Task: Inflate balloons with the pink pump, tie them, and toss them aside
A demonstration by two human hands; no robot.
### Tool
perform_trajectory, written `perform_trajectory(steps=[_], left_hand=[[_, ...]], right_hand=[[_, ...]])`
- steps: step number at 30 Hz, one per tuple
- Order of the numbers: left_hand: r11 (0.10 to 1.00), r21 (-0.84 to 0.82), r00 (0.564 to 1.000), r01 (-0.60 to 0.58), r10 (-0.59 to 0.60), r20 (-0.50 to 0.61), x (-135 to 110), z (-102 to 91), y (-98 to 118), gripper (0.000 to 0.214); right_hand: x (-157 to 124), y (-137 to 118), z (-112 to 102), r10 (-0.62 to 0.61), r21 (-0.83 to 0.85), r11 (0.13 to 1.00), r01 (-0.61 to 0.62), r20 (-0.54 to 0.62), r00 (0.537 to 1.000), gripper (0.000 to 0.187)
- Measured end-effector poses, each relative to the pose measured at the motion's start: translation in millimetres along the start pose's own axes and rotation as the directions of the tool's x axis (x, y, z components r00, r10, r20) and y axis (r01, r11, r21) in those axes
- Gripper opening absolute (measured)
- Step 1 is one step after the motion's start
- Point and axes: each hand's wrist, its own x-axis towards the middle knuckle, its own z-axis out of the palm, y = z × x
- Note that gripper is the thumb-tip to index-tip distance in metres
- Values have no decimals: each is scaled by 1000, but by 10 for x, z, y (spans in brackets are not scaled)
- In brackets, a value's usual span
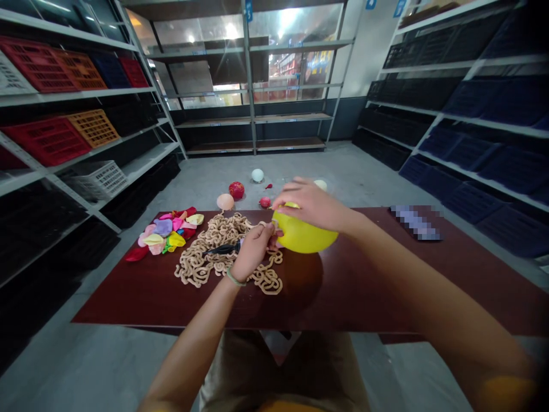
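An inflated yellow balloon (306,234) is above the table in front of me. My left hand (256,246) is closed, its fingers pinching at the balloon's neck end. Over the top of the balloon lies my right hand (306,200), curled around its upper side near the neck, the fingertips slightly blurred. Beneath and behind my left hand spreads a pile of beige curly cord-like strands (223,237). A black pointed object (223,249) rests on that pile, partly hidden by my left hand.
Uninflated coloured balloons (165,232) lie at the left of the dark red table (364,292). A phone-like slab (415,223), pixelated, is at the right. Inflated balloons, including a red one (236,190) and a white one (257,175), are beyond the table. Crate-filled shelves (47,140) stand around.
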Motion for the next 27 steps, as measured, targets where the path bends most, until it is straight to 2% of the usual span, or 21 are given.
perform_trajectory(steps=[4,10,15,17,19,22,24,27], left_hand=[[999,21,1000,-30,30,0,18,-27,-33,49],[999,37,1000,-5,6,-15,20,-63,-57,46],[997,-41,998,58,-59,-25,37,-74,-43,44],[991,-102,997,83,-84,-1,39,-72,-34,43],[975,-182,992,128,-124,34,34,-69,-24,41],[942,-291,986,167,-160,49,18,-60,-11,39],[927,-347,989,144,-142,29,8,-53,-4,38],[919,-384,996,88,-93,6,2,-47,-5,35]], right_hand=[[-177,-32,140,-25,-116,993,30,49,998,25],[-149,-91,237,-52,-230,971,70,81,995,23],[-165,-93,261,-109,-452,880,145,105,988,31],[-192,-89,287,-119,-491,858,153,102,988,30],[-214,-94,310,-112,-471,872,135,76,991,28],[-223,-128,329,-78,-346,936,71,-6,997,20],[-215,-162,330,-57,-241,969,43,-50,997,15],[-207,-200,327,-51,-149,988,42,-57,997,13]])
